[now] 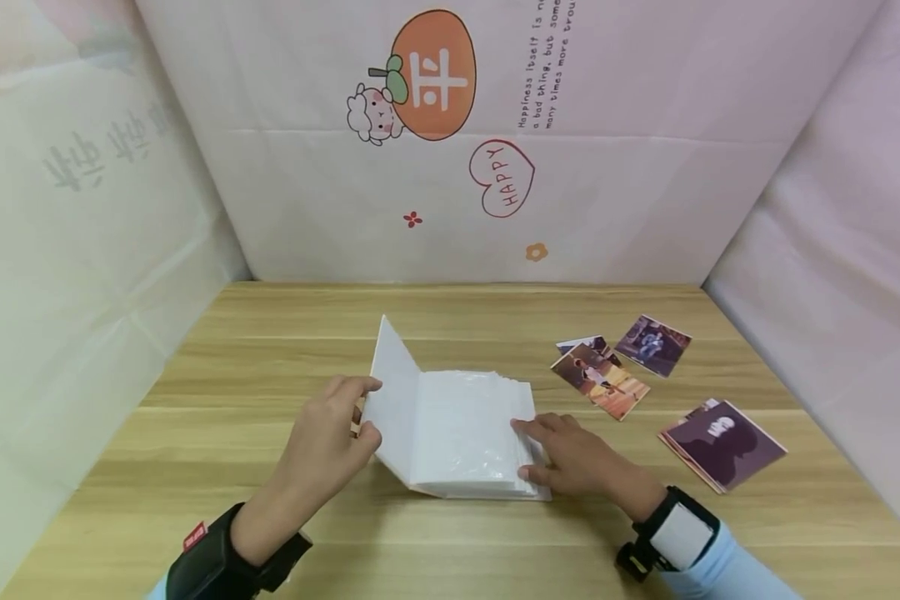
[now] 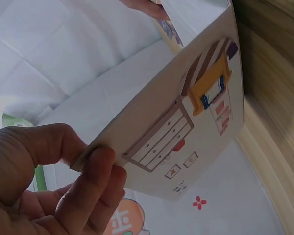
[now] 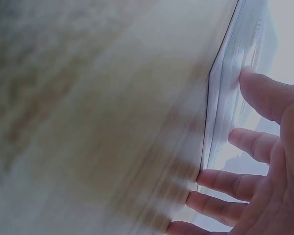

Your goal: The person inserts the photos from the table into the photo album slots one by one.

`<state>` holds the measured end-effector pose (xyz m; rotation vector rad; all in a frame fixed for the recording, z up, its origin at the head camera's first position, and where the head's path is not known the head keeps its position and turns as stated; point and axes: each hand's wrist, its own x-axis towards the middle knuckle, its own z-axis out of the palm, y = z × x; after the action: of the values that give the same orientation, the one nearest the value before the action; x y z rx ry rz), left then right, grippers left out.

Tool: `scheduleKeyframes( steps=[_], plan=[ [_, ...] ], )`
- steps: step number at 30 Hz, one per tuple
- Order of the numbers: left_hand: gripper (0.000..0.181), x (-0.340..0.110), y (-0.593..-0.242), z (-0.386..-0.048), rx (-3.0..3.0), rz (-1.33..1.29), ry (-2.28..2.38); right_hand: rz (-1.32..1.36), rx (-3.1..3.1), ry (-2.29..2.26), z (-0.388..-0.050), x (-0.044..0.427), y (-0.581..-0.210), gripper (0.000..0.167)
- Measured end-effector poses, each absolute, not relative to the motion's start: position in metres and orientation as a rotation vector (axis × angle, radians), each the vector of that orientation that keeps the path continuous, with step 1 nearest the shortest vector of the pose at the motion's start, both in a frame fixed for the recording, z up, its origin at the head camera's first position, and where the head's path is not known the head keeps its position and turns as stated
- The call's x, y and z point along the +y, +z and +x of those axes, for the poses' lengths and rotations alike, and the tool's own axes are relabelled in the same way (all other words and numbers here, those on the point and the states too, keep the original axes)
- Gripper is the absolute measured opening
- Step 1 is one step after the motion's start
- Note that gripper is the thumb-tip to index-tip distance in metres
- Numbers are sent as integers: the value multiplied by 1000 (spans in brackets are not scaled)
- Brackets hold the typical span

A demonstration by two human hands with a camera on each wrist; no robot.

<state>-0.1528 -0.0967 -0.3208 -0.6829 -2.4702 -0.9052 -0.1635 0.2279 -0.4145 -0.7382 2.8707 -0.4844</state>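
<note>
A small photo album [image 1: 461, 433] with clear plastic sleeves lies on the wooden table, its front cover [image 1: 393, 400] raised at a slant on the left. My left hand [image 1: 333, 437] pinches the outer edge of that cover. In the left wrist view the outside of the cover [image 2: 161, 142] shows printed drawings, with thumb and fingers on opposite sides of one corner. My right hand [image 1: 577, 458] rests at the album's right side, fingertips touching the sleeves' edges. In the right wrist view its fingers [image 3: 230, 183] are spread and fairly straight against the stacked sleeves [image 3: 220, 112].
To the right of the album lie loose photo cards: an orange-toned card [image 1: 603, 382] over others, a dark card [image 1: 652, 345] behind it, and a small pile [image 1: 727, 446] nearer the right edge. Printed white cloth [image 1: 307, 208] hangs around the wooden table [image 1: 217, 400].
</note>
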Motion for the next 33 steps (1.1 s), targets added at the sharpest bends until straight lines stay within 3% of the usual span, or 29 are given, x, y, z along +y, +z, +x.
scheduleKeyframes(
  steps=[11,17,27,33],
  plan=[
    [29,-117,-328,-158,-2769,-465,-637,-735,2843,-498,-166,229,-414,64],
    [21,-126,-343,-163,-2888,-469,-434,-746,2855,-494,-165,231,-415,64],
    [43,-132,-368,-167,-3183,-433,-536,-737,2821,-530,-167,230,-414,64],
    [46,-132,-379,-168,-3261,-390,-664,-720,2815,-553,-166,231,-411,64]
  ],
)
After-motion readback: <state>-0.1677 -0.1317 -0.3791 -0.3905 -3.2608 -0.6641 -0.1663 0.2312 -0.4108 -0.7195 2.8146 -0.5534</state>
